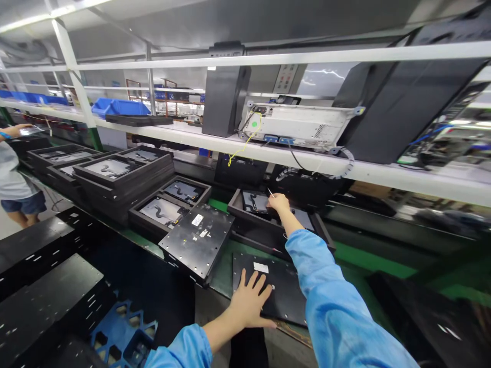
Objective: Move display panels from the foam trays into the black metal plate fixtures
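Note:
My left hand [250, 302] lies with its fingers spread on a flat black metal panel [284, 289] at the bench's near edge. A white label [261, 267] sits on that panel just beyond my fingertips. Farther forward, my right hand [280, 203] is closed round a thin pale stick-like tool [271, 193], its upper end poking out above my fingers. That hand is over a black foam tray [240, 207] with dark screen-like parts [256, 200] in its compartments. Whether the tool's lower end touches a part is hidden by my hand.
A stack of black panels [197, 237] stands left of my hands, beside more foam trays [148, 225] holding similar parts. A white shelf [184, 134] with a metal-cased device [299, 125] crosses above. A blue crate [123, 327] is low left. Another person [15, 174] works far left.

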Demonstrator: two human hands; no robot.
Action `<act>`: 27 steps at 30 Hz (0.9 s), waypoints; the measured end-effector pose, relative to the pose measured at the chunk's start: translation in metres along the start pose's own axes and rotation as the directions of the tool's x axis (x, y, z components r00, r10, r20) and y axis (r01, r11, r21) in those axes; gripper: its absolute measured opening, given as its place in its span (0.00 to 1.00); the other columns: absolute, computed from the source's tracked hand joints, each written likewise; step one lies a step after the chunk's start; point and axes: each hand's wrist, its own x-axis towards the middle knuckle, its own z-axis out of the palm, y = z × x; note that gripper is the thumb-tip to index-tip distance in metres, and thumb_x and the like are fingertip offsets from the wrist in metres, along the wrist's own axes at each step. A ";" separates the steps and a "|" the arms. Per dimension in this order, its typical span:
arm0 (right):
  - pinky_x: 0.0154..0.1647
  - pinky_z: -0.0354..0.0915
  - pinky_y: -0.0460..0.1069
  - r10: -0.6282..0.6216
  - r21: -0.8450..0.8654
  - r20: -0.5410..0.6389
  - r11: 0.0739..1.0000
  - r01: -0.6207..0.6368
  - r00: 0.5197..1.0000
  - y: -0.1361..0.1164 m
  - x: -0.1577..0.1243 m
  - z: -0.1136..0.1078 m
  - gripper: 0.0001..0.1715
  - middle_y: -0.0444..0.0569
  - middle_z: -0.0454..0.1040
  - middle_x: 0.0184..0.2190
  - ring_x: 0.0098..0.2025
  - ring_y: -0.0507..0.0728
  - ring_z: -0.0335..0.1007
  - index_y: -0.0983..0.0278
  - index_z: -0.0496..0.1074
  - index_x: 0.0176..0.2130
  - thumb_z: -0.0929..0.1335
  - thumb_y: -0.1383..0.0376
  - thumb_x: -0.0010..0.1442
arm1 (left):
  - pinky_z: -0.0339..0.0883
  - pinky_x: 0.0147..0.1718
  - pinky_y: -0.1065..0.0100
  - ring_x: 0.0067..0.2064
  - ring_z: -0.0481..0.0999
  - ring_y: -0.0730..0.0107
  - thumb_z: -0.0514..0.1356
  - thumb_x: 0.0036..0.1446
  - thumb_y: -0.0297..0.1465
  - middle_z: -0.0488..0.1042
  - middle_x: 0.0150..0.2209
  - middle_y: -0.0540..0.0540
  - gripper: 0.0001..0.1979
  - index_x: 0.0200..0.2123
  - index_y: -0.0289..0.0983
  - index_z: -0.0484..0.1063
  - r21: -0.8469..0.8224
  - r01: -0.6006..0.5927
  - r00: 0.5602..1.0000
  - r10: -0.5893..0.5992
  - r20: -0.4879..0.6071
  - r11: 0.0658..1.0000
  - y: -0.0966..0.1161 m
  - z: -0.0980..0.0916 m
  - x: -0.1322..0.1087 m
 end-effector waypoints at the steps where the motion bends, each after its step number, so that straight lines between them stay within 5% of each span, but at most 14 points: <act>1: 0.57 0.73 0.60 -0.011 -0.022 -0.012 1.000 0.011 1.000 0.003 -0.007 -0.005 0.15 0.57 0.83 0.47 0.51 0.63 0.79 0.65 0.81 0.52 0.73 0.60 0.70 | 0.36 0.77 0.25 0.83 0.44 0.37 0.49 0.63 0.72 0.49 0.82 0.33 0.57 0.83 0.43 0.46 0.013 -0.002 1.000 0.002 0.005 1.000 0.000 -0.001 0.000; 6: 0.59 0.68 0.55 -0.200 -0.130 -0.105 0.974 0.186 0.974 0.045 -0.086 -0.046 0.21 0.54 0.81 0.55 0.57 0.63 0.75 0.58 0.78 0.61 0.66 0.57 0.74 | 0.39 0.76 0.23 0.82 0.45 0.36 0.52 0.66 0.68 0.49 0.82 0.33 0.54 0.82 0.41 0.49 0.064 0.001 1.000 -0.002 0.016 0.998 -0.001 -0.002 0.001; 10: 0.53 0.68 0.51 -0.344 -0.277 0.027 0.900 0.338 0.939 0.061 -0.146 -0.059 0.20 0.50 0.81 0.52 0.52 0.61 0.77 0.55 0.78 0.60 0.66 0.58 0.74 | 0.39 0.76 0.23 0.82 0.47 0.34 0.54 0.65 0.68 0.50 0.82 0.33 0.54 0.81 0.41 0.51 0.089 0.006 1.000 -0.009 0.028 0.996 -0.001 -0.002 0.003; 16: 0.58 0.67 0.58 -0.321 -0.382 0.187 0.847 0.370 0.928 0.028 -0.110 -0.028 0.26 0.58 0.82 0.56 0.54 0.67 0.78 0.57 0.75 0.67 0.69 0.61 0.72 | 0.37 0.77 0.24 0.82 0.45 0.35 0.55 0.64 0.68 0.50 0.82 0.33 0.54 0.81 0.42 0.52 0.075 0.017 0.999 -0.020 0.034 0.997 0.004 -0.008 0.003; 21: 0.56 0.68 0.56 -0.333 -0.364 0.209 0.846 0.389 0.919 0.005 -0.088 -0.015 0.28 0.56 0.84 0.51 0.52 0.66 0.79 0.58 0.79 0.61 0.77 0.52 0.65 | 0.40 0.77 0.27 0.82 0.46 0.37 0.54 0.63 0.70 0.51 0.82 0.35 0.55 0.81 0.43 0.51 0.090 0.024 1.000 -0.025 0.008 0.996 0.003 -0.005 0.000; 24: 0.50 0.68 0.54 -0.340 -0.327 0.120 0.873 0.361 0.933 0.015 -0.102 -0.031 0.27 0.52 0.85 0.47 0.49 0.65 0.80 0.55 0.79 0.60 0.72 0.45 0.70 | 0.40 0.77 0.26 0.82 0.47 0.38 0.54 0.64 0.68 0.51 0.82 0.36 0.54 0.82 0.44 0.49 0.108 0.014 1.000 -0.013 -0.006 0.994 0.000 -0.002 0.000; 27: 0.42 0.66 0.52 -0.289 -0.285 -0.004 0.918 0.276 0.957 0.055 -0.133 -0.060 0.27 0.50 0.84 0.41 0.45 0.63 0.80 0.55 0.78 0.61 0.66 0.45 0.74 | 0.41 0.77 0.27 0.82 0.47 0.40 0.56 0.66 0.64 0.52 0.82 0.38 0.51 0.82 0.45 0.48 0.152 0.011 1.000 -0.010 -0.012 0.988 -0.001 -0.001 0.000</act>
